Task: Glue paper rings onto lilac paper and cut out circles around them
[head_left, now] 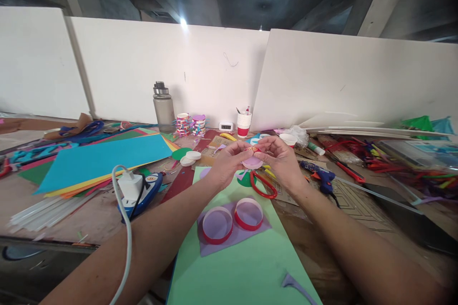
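Held up between both hands is a small red paper cup ring (pixel 254 149) with a light purple round face (pixel 252 162). My left hand (pixel 229 164) pinches it from the left, while my right hand (pixel 281 159) grips its right side. Fingers hide part of it. Just below lie scissors with red handles (pixel 264 186), resting near a green paper disc (pixel 246 180). Closer to me, two red-and-white rings (pixel 217 226) stand on a piece of purple paper (pixel 234 243), which lies on a light green sheet (pixel 243 276).
Coloured paper sheets (pixel 107 159), a white plug (pixel 130 186) and its cable are at left. A bottle (pixel 163 109), decorated cup stacks (pixel 182 125), paper cups (pixel 244 124) and a small clock (pixel 226 127) stand behind. A blue glue gun (pixel 324 178) and a cutter (pixel 350 171) lie right.
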The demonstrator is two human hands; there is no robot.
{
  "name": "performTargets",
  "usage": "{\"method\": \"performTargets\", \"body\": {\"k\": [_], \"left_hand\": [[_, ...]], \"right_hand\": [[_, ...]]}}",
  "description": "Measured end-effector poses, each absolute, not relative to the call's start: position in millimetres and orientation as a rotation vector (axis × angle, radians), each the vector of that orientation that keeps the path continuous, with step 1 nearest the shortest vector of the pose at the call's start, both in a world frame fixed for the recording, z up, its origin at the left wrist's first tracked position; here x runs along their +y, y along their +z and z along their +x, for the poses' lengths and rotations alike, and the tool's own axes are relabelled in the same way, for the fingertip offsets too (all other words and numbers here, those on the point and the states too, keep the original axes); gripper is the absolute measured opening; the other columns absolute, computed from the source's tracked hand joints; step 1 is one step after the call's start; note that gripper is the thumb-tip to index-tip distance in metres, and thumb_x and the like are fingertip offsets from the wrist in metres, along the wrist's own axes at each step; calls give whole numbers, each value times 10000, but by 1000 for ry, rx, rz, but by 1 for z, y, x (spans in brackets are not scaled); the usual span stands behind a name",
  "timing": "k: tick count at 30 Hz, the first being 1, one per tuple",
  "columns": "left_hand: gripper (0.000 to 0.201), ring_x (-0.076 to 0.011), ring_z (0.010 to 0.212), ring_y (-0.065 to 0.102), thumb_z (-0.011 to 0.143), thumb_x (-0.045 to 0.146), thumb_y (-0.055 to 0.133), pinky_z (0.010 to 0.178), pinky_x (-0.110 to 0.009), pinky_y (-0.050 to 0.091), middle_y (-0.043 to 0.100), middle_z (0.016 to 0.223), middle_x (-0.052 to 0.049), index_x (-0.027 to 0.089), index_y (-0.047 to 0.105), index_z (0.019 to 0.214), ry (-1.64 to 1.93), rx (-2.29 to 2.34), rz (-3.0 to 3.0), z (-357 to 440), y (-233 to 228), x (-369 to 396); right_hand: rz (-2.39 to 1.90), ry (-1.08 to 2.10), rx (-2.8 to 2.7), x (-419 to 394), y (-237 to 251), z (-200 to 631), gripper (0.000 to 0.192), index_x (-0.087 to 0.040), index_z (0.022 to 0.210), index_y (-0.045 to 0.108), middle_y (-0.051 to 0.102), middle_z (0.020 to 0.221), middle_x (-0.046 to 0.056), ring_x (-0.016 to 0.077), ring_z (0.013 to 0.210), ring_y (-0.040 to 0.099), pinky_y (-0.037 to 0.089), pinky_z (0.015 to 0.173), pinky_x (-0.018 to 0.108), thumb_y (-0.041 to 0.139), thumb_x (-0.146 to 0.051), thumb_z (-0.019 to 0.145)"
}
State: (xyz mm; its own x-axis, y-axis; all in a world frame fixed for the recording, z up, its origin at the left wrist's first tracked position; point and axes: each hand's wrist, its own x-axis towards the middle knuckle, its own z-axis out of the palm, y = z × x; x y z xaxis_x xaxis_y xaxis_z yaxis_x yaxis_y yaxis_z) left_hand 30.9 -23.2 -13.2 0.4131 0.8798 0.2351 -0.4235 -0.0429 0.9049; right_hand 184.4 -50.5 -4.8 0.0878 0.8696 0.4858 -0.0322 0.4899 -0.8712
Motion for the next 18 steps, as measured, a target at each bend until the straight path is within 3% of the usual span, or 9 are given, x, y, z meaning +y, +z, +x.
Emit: {"method": "performTargets", "body": {"k": [18], "left_hand": [[341,-129,754,610,655,338,847,682,-279,530,628,840,-5,162,659,879,1125,496,1185,31,-11,-25]], "right_hand": [[-821,808,-1310,-52,-4,183,340,-228,874,632,637,826,-8,133,737,549,488,664,273,842,-334,629]]}}
